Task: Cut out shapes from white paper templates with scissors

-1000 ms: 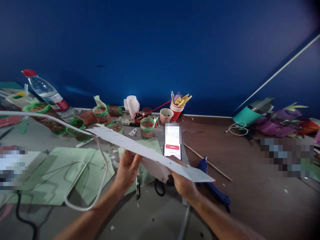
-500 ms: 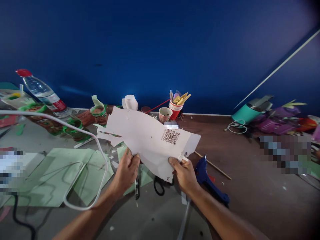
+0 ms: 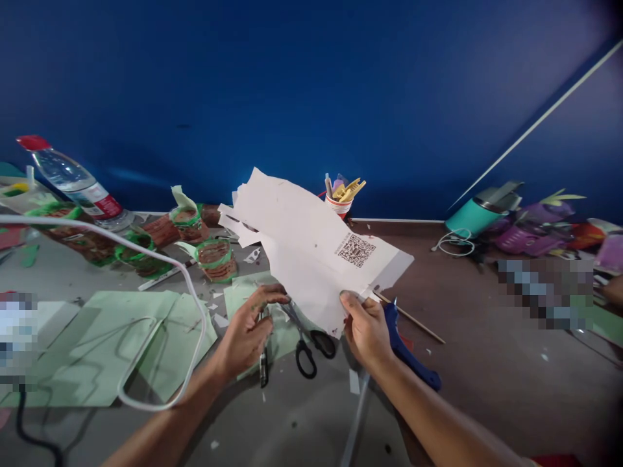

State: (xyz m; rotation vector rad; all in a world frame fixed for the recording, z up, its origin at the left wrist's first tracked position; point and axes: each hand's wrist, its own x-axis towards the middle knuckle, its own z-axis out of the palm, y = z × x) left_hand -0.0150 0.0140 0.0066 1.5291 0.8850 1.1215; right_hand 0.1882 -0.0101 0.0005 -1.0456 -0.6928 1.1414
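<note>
Head cam: your right hand [image 3: 366, 329] pinches the lower edge of the white card cutout [image 3: 311, 246], thumb on top, fingers under, and holds it up tilted over the table [image 3: 302, 428]. Your left hand [image 3: 248, 331] is off the card, fingers loosely curled and half open, holding nothing, hovering just above the black-handled scissors [image 3: 305, 337]. Looks like the pick-up-the-cutter step; next move prob. calls for threading fingers thru the loops w/ the card kept taut. Card is thin, stiff, matte, jagged at its top-left edge, w/ a printed QR code [image 3: 355, 250]. Beneath lie pale green paper sheets [image 3: 97, 344], smooth and flat; a blue glue gun [image 3: 409, 353] sits just right of your wrist.
</note>
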